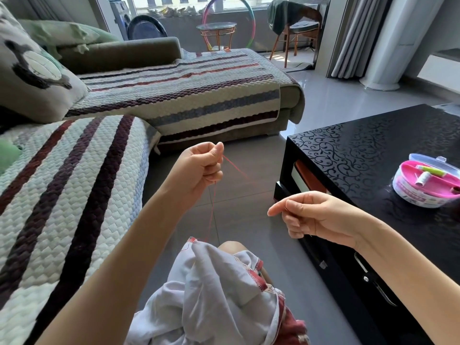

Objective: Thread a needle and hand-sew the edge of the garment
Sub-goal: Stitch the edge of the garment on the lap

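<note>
White garment with red-stitched edging lies bunched on the lap of a seated person, one bare knee showing just behind it. From the garment's upper edge a red thread climbs to the left hand, which is raised over the grey floor tiles with its fingers curled tight round the strand. From that fist the thread slants down and to the right toward the right hand, fading from sight short of it. The right hand's fingers are curled in against the thumb, pinching a thin needle of which only dark slivers show.

On the left runs a sofa under a quilted cover striped in cream, maroon and blue, with a grey printed cushion propped at its back. On the right stands a glossy black coffee table patterned with scrollwork. A round sewing box with a pink tray sits on it, well apart from both hands, with spools lying in the tray.

Farther back, by the windows, are a small glass-topped side table, a multicoloured hoop standing on edge, a wooden chair draped with dark cloth and grey curtains.
</note>
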### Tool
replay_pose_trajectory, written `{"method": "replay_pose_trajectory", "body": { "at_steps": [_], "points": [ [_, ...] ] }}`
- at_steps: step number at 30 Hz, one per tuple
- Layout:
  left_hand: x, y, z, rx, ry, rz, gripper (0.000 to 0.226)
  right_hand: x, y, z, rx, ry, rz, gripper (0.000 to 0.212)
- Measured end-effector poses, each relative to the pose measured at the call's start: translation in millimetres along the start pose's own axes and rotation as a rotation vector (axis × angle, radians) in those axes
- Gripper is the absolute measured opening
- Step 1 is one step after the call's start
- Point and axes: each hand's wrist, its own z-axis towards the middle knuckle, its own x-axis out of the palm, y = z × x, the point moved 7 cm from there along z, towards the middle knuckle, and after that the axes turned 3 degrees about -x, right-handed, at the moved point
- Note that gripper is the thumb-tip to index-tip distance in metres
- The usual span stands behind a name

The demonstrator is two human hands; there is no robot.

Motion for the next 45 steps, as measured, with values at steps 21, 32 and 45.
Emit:
{"method": "replay_pose_trajectory", "body": {
  "at_steps": [21,32,45],
  "points": [
    [-36,50,-8,-0.099,-0.190,-0.043,0.043,-27,56,-30,-0.405,-0.260,0.199,0.017],
    [-44,54,-14,-0.149,-0.191,0.801,0.031,-23,127,-40,-0.919,-0.706,-0.154,0.010],
    [-62,129,-92,-0.247,-0.002,0.900,0.045,29,-72,37,-0.083,-0.252,-0.723,0.026]
  ]
}}
